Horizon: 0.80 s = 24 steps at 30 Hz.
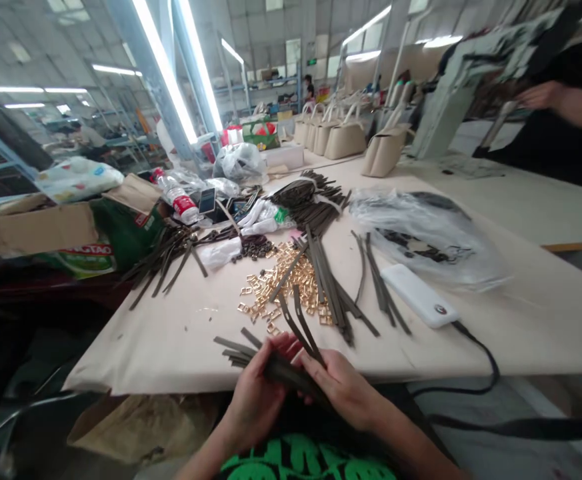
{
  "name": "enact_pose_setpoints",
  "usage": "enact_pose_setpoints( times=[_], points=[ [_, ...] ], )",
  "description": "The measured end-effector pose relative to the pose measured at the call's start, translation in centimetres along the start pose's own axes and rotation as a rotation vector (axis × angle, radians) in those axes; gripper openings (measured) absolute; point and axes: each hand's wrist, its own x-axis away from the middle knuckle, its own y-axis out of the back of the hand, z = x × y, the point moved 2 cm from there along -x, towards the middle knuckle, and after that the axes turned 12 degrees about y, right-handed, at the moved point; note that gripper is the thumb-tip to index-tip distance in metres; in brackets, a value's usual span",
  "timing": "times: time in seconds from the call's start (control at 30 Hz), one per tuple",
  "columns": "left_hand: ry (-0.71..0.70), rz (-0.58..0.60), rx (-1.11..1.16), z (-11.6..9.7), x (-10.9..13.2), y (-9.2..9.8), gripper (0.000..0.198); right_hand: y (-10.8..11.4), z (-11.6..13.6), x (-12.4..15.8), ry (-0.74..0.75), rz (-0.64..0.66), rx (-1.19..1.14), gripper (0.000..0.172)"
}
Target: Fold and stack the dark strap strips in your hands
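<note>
- Left grip (258,397) clenched around dark strap bundle (278,368); right grip (343,390) grasping same bundle.
- Bundle's long axis runs left-right between them, over near bench (171,340) edge.

The buckles (291,280) are shiny gold-coloured metal, heaped on a matt, pale table (171,333). Nearer than the buckles, the dark straps (281,370) look matt and leathery; right of the buckles lie a smooth white plastic power bank (418,297) and a glossy, crinkled plastic bag (385,213)
</note>
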Motion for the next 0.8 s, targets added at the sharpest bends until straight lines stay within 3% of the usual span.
enact_pose_setpoints(
  times=[0.13,0.23,0.33,0.43,0.47,0.53,0.57,0.6,0.63,0.7,0.73,0.77,0.8],
  points=[
    [0.02,-0.133,0.125,-0.8,-0.3,1.5,0.017,4.9,1.2,-0.9,-0.03,-0.18,0.231,0.041],
    [0.051,-0.188,0.179,-0.7,-0.5,2.2,0.019,9.6,2.2,-3.0,-0.058,-0.323,0.571,0.037],
    [0.069,-0.188,0.21,-0.7,-0.5,1.9,0.024,13.7,3.0,-6.1,-0.177,-0.377,0.753,0.03],
    [0.041,-0.193,0.232,-1.6,0.0,0.9,0.031,15.9,4.3,-8.1,-0.199,-0.51,0.86,0.031],
    [0.023,-0.204,0.244,-2.1,0.2,0.5,0.033,15.9,4.9,-8.2,-0.149,-0.581,0.911,0.04],
    [-0.032,-0.23,0.266,-3.7,1.0,-0.3,0.036,14.6,7.0,-7.4,0.181,-0.715,0.935,0.044],
    [-0.065,-0.235,0.273,-4.6,1.5,-0.7,0.038,13.5,7.9,-6.6,0.307,-0.679,0.79,0.038],
    [-0.115,-0.23,0.275,-5.6,2.1,-1.2,0.04,12.0,8.8,-5.7,0.371,-0.53,0.587,0.031],
    [-0.186,-0.212,0.266,-6.6,2.9,-1.7,0.041,10.2,9.5,-4.8,0.386,-0.282,0.377,0.029],
    [-0.405,-0.13,0.202,-8.3,4.7,-2.8,0.039,5.8,10.4,-2.5,0.367,0.361,0.04,0.039],
    [-0.542,-0.077,0.143,-8.9,5.7,-3.5,0.036,3.9,10.5,-1.5,0.331,0.57,-0.076,0.047],
    [-0.68,-0.023,0.068,-9.3,6.7,-4.1,0.032,2.3,10.3,-0.9,0.299,0.667,-0.144,0.053],
    [-0.802,0.027,-0.022,-9.3,7.5,-4.7,0.029,0.9,9.7,-0.8,0.269,0.634,-0.165,0.058]
  ],
)
